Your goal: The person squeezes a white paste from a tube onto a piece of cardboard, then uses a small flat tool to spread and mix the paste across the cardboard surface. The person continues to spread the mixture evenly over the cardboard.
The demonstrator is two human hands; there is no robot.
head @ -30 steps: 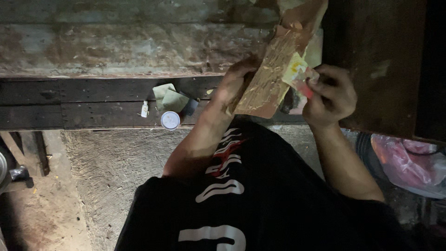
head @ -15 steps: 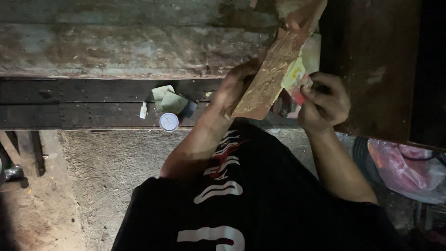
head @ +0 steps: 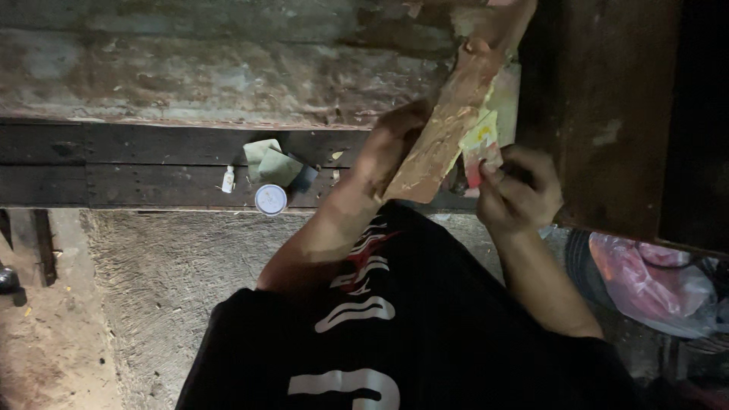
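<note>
From my feed, the wooden block (head: 448, 129) has barely shifted over the last second: it still leans up and to the right, its rough carved face toward the camera. My left hand (head: 391, 148) stays wrapped around its lower left edge, fingers clamped on the wood. What has changed is the right hand (head: 520, 190): it has slid slightly down along the block's right side, and its fingers are now pinched together on a small red and yellow piece (head: 480, 148) pressed against that edge. Whether that piece is sandpaper or a scrap of wrapper, I cannot tell. I judge the work on that edge is going on, with no change of grip.

On the dark plank (head: 152, 171) behind sit 1 small white bottle (head: 228, 179), 1 round white lid (head: 270, 199) and folded green papers (head: 272, 161), all well apart from both hands. A pink plastic bag (head: 645, 281) lies at the lower right.
</note>
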